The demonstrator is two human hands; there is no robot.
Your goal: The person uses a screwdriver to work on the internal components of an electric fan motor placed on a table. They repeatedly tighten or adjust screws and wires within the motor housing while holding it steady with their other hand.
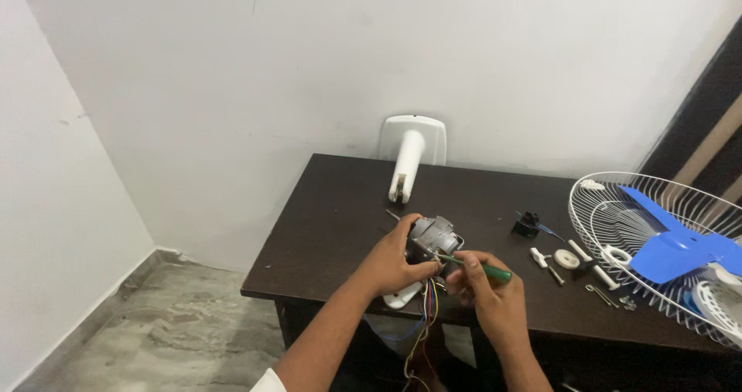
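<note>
A grey metal fan motor (435,235) sits near the front edge of a dark wooden table (332,214). My left hand (390,264) grips the motor from its left side. My right hand (483,288) holds a green-handled screwdriver (487,268), whose tip points left into the motor body. Coloured wires (427,315) hang from under the motor over the table's front edge. A white plastic piece (402,298) pokes out beneath my left hand.
A white fan stand base (412,156) leans against the wall at the table's back. A white wire guard (618,214) holds a blue fan blade (668,245) at the right. A small black part (526,224), white knobs (566,258) and screws (603,293) lie between.
</note>
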